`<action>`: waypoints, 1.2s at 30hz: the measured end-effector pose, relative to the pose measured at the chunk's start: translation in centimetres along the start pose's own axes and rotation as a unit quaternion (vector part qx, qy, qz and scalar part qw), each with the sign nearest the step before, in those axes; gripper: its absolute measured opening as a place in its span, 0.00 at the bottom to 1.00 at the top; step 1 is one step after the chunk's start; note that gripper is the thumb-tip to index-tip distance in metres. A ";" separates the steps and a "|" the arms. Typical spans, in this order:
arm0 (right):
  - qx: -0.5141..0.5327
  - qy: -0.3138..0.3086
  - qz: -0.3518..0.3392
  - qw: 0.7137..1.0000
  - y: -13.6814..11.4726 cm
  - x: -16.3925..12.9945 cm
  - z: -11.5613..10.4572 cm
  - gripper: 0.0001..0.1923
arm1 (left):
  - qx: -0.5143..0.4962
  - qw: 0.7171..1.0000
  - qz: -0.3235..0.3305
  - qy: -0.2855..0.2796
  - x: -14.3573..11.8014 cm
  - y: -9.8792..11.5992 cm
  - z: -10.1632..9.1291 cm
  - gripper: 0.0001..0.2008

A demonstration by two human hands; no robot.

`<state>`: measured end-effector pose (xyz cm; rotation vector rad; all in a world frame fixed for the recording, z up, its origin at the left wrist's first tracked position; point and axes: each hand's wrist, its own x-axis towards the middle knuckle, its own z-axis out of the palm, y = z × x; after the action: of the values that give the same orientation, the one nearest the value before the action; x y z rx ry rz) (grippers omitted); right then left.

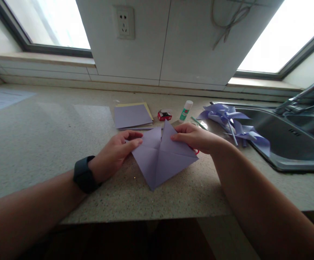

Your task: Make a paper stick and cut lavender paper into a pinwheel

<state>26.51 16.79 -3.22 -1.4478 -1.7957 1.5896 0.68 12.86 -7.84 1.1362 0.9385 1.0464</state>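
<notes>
Between my two hands is a square of purple paper [165,159], creased along its middle lines, with a slit running in from its far corner. My left hand [119,150] pinches the paper's left side between thumb and fingers. On the other side of the slit, my right hand [193,136] grips the upper right part, thumb on top. The near corner points toward me, just above the counter. Partly hidden under my right hand is something with a red loop [196,151]; its kind does not show.
Behind the paper are a stack of coloured paper [133,116], a small red and black box [164,115] and a glue stick [186,111]. Purple paper pinwheels [224,113] lie at the edge of the steel sink [295,144]. A printed sheet [5,99] rests far left.
</notes>
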 end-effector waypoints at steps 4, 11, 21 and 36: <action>-0.033 0.002 -0.014 0.999 0.1 0.0 -0.2 0.11 | 0.176 0.984 0.028 0.029 -0.2 0.1 -0.3 0.20; -0.196 0.058 -0.069 0.976 0.5 0.0 -0.2 0.12 | 0.317 0.941 0.115 -0.003 -0.5 0.2 0.0 0.18; -0.398 0.164 -0.173 0.886 0.9 -2.3 0.7 0.17 | 0.538 0.799 0.266 -0.037 -2.2 0.0 0.3 0.15; -0.480 0.181 -0.269 0.815 6.3 -11.1 8.2 0.21 | 0.670 0.681 0.277 -0.105 -4.3 -0.3 1.0 0.16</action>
<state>27.66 2.24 -7.41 -1.2244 -2.5447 0.0414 0.62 8.39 -7.71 2.8511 1.1901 0.4887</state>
